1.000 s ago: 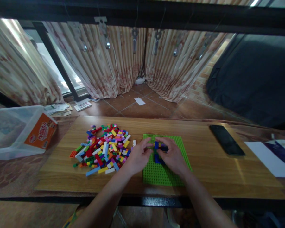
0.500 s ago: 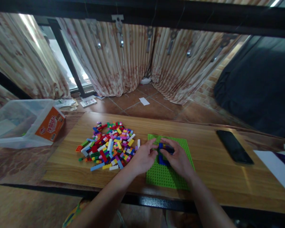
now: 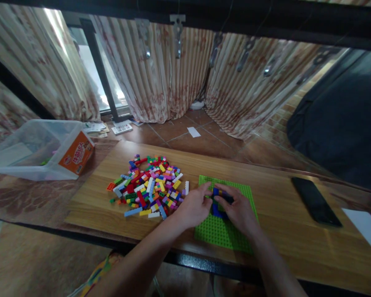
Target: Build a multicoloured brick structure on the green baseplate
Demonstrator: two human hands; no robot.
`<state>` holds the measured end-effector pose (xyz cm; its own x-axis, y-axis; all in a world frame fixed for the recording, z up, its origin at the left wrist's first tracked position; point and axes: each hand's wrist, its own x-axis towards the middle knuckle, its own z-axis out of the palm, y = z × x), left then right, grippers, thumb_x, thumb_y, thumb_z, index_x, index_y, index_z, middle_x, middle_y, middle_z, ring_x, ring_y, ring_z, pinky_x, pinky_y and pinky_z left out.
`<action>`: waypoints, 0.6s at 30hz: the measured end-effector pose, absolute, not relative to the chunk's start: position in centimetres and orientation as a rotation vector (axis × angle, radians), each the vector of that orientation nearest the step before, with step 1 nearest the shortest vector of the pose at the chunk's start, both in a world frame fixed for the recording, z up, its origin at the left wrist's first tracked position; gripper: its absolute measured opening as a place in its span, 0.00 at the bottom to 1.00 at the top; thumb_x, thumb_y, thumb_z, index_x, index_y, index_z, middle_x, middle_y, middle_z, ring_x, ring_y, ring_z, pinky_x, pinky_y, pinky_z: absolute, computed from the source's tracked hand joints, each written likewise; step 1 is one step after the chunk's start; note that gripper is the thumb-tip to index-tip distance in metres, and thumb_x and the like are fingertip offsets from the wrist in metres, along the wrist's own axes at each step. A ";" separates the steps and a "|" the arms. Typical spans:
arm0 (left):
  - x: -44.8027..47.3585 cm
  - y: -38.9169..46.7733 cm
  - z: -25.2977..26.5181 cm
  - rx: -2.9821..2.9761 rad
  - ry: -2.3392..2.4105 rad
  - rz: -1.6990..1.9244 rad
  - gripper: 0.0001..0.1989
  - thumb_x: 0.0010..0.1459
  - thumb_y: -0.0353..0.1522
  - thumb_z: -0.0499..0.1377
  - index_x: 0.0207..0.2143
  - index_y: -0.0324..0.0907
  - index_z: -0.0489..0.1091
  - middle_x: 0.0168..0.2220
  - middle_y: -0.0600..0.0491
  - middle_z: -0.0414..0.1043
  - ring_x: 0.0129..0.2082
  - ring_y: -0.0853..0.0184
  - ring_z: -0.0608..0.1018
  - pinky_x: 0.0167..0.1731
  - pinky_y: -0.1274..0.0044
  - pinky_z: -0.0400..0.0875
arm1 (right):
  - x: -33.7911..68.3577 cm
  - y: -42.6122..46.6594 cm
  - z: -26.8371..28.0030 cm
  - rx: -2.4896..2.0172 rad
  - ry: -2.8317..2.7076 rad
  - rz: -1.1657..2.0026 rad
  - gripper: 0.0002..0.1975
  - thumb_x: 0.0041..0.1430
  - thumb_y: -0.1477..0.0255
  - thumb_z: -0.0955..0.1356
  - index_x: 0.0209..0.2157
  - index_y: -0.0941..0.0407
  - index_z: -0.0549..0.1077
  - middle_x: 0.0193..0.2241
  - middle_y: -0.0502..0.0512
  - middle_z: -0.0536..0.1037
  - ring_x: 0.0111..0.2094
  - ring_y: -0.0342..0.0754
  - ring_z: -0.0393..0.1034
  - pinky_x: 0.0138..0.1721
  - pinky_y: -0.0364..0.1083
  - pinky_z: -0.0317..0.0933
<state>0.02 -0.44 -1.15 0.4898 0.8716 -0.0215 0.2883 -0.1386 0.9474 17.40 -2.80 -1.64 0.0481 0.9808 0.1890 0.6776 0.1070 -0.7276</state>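
Note:
A green studded baseplate lies on the wooden table, with blue bricks joined on its upper middle part. My right hand reaches over the plate from the right, thumb and forefinger closed around the blue bricks and partly hiding them. On the other side, my left hand rests by the plate's left edge, its thumb and forefinger curved and apart near the blue bricks. Whether the left fingertips touch the bricks I cannot tell.
Left of the plate spreads a pile of mixed coloured bricks. A clear plastic bin with an orange label stands at the far left. Toward the right lie a black phone and white paper. Curtains hang behind the table.
The whole view has shifted, so the table and its things appear slightly further right. Both hands keep nearly the same places around the blue bricks.

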 end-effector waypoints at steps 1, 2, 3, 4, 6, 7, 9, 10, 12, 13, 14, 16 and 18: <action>0.0 -0.5 -1.0 1.690 1.002 0.687 0.29 0.58 0.27 0.51 0.62 0.35 0.57 0.51 0.41 0.75 0.51 0.61 0.77 0.52 0.69 0.71 | 17.4 -2.8 -1.6 -1.642 -1.713 0.553 0.18 0.55 0.65 0.68 0.48 0.50 0.76 0.44 0.55 0.79 0.47 0.54 0.71 0.51 0.57 0.63; 0.0 -0.5 -0.9 1.694 1.002 0.686 0.29 0.58 0.27 0.51 0.62 0.36 0.57 0.50 0.42 0.75 0.50 0.62 0.77 0.52 0.70 0.71 | 17.4 -2.7 -1.5 -1.650 -1.730 0.546 0.19 0.55 0.65 0.68 0.49 0.50 0.76 0.44 0.55 0.79 0.47 0.54 0.71 0.51 0.57 0.63; 0.0 -0.6 -0.8 1.698 1.002 0.686 0.29 0.57 0.26 0.51 0.62 0.37 0.58 0.50 0.43 0.75 0.50 0.62 0.77 0.52 0.70 0.72 | 17.4 -2.7 -1.4 -1.657 -1.747 0.539 0.19 0.55 0.65 0.68 0.50 0.50 0.75 0.44 0.55 0.80 0.46 0.54 0.71 0.51 0.57 0.63; -0.1 -0.6 -0.7 1.702 1.003 0.685 0.28 0.57 0.26 0.51 0.62 0.38 0.58 0.50 0.44 0.76 0.50 0.62 0.78 0.51 0.70 0.72 | 17.4 -2.6 -1.3 -1.663 -1.765 0.531 0.20 0.55 0.66 0.68 0.50 0.50 0.75 0.43 0.55 0.80 0.46 0.54 0.71 0.51 0.57 0.63; -0.1 -0.7 -0.4 1.714 1.006 0.680 0.28 0.57 0.26 0.51 0.61 0.38 0.58 0.49 0.44 0.76 0.49 0.62 0.78 0.51 0.69 0.72 | 17.3 -2.5 -1.2 -1.674 -1.792 0.516 0.21 0.55 0.66 0.68 0.51 0.50 0.74 0.44 0.56 0.80 0.47 0.54 0.71 0.51 0.57 0.63; -0.1 -0.8 -0.2 1.721 1.012 0.676 0.28 0.57 0.26 0.51 0.61 0.38 0.59 0.49 0.44 0.76 0.49 0.62 0.78 0.51 0.69 0.72 | 17.3 -2.5 -1.1 -1.683 -1.800 0.509 0.21 0.55 0.66 0.67 0.52 0.50 0.74 0.44 0.56 0.80 0.47 0.54 0.71 0.51 0.58 0.62; -0.1 -0.8 0.0 1.734 1.024 0.665 0.28 0.57 0.26 0.50 0.61 0.37 0.59 0.50 0.43 0.75 0.49 0.61 0.78 0.52 0.69 0.71 | 17.3 -2.4 -1.1 -1.702 -1.811 0.502 0.21 0.55 0.66 0.67 0.52 0.50 0.74 0.44 0.56 0.79 0.48 0.55 0.70 0.52 0.58 0.62; -0.2 -0.9 0.0 1.737 1.034 0.658 0.28 0.57 0.26 0.50 0.61 0.37 0.58 0.50 0.43 0.75 0.49 0.61 0.78 0.52 0.69 0.71 | 17.3 -2.4 -1.1 -1.710 -1.811 0.502 0.21 0.55 0.67 0.67 0.52 0.50 0.74 0.44 0.56 0.79 0.48 0.55 0.70 0.52 0.59 0.61; -0.2 -0.9 0.0 1.748 1.053 0.643 0.29 0.57 0.26 0.50 0.62 0.37 0.57 0.51 0.42 0.74 0.49 0.60 0.78 0.51 0.69 0.72 | 17.3 -2.4 -1.3 -1.714 -1.807 0.511 0.22 0.55 0.67 0.67 0.52 0.50 0.73 0.44 0.56 0.79 0.48 0.54 0.71 0.53 0.58 0.62; -0.2 -0.9 0.0 1.754 1.057 0.634 0.29 0.57 0.26 0.50 0.62 0.37 0.57 0.52 0.42 0.74 0.48 0.60 0.78 0.50 0.69 0.72 | 17.3 -2.4 -1.4 -1.710 -1.802 0.517 0.22 0.55 0.66 0.67 0.52 0.49 0.73 0.44 0.56 0.79 0.47 0.54 0.71 0.52 0.58 0.62; -0.2 -0.9 -0.1 1.759 1.060 0.631 0.30 0.57 0.26 0.50 0.63 0.38 0.56 0.52 0.43 0.74 0.47 0.60 0.79 0.49 0.69 0.73 | 17.4 -2.4 -1.5 -1.704 -1.795 0.522 0.22 0.55 0.66 0.67 0.53 0.49 0.73 0.45 0.55 0.79 0.48 0.54 0.71 0.53 0.59 0.62; -0.1 -1.0 -0.2 1.764 1.065 0.635 0.30 0.56 0.27 0.51 0.63 0.39 0.56 0.51 0.43 0.74 0.44 0.60 0.80 0.46 0.68 0.75 | 17.4 -2.6 -1.8 -1.688 -1.771 0.531 0.21 0.56 0.64 0.67 0.52 0.49 0.73 0.46 0.56 0.78 0.49 0.55 0.70 0.53 0.60 0.61; 0.0 -1.1 -0.3 1.760 1.077 0.650 0.30 0.56 0.27 0.52 0.63 0.40 0.56 0.51 0.43 0.75 0.42 0.60 0.80 0.45 0.69 0.75 | 17.6 -2.7 -2.2 -1.666 -1.743 0.539 0.21 0.57 0.63 0.67 0.52 0.49 0.73 0.47 0.56 0.78 0.50 0.55 0.69 0.54 0.60 0.61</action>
